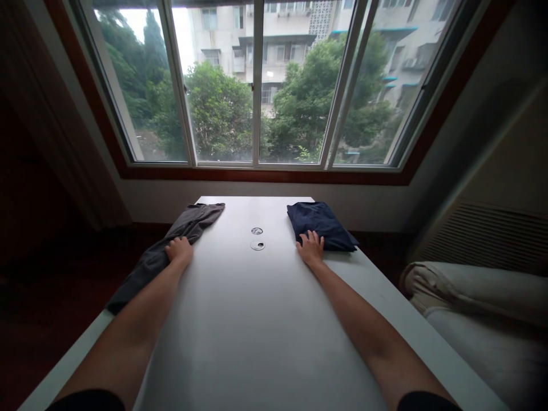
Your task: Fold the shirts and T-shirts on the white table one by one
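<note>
On the left side of the white table (257,319) lies a long dark grey garment (149,273), probably folded trousers, reaching to the table's left edge. My left hand (180,251) rests on its inner edge, fingers curled into the cloth. At the far right a folded navy blue garment (323,222) lies flat in a thick rectangle; its kind cannot be made out. My right hand (311,249) is on its near left corner, fingers spread over the fabric and not gripping it. Both arms stretch forward across the tabletop.
Two round cable-hole fittings (257,245) sit in the middle of the table. Beyond the far edge are a wall and a wide window (257,114). To the right, beside the table, lies rolled pale bedding (479,285). A curtain (55,114) hangs at left.
</note>
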A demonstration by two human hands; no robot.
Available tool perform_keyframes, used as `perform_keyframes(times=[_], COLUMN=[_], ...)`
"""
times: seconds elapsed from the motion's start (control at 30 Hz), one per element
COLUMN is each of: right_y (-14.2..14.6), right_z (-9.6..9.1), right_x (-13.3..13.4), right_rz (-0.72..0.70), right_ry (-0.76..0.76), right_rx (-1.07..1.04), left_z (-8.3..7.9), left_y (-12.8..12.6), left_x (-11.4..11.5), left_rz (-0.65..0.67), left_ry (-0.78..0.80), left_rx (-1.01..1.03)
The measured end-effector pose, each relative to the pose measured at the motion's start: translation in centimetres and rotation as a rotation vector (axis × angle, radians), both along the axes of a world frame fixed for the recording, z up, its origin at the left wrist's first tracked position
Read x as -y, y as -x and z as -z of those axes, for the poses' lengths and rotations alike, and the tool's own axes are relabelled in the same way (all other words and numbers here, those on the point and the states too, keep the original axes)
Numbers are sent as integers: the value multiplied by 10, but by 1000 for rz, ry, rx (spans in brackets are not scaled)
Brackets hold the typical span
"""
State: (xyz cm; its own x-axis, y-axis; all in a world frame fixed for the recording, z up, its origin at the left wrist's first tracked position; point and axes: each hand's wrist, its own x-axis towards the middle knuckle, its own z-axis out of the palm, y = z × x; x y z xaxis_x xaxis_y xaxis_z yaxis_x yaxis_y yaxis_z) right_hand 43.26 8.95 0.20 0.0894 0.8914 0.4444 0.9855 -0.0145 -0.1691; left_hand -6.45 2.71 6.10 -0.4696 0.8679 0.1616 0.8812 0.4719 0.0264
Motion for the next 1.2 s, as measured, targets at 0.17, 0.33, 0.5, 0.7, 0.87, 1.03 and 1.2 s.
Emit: perform_keyframes(times=[0.17, 0.33, 0.5, 0.7, 0.87, 1.03, 1.2], right_y=[18, 30, 39, 68, 93, 111, 123], right_z=[1, -5, -21, -40, -45, -45, -49], right_x=[1, 7, 26, 54, 72, 88, 103], right_rz=[-69, -283, -530, -737, -815, -908, -994], right_ry=[-32, -21, 64, 52, 15, 68, 104], right_rx=[-35, -56, -128, -146, -176, -198, -101], left_z=[3, 9, -2, -51, -74, -45, -19], left_y=[-44, -104, -147, -194, -192, -144, -112], left_x=[7, 31, 69, 134, 137, 90, 63], left_rz=[176, 415, 703, 1430, 1429, 936, 663], left_ry=[51, 45, 122, 352, 110, 102, 75], left_rx=[32, 50, 110, 377, 345, 87, 134])
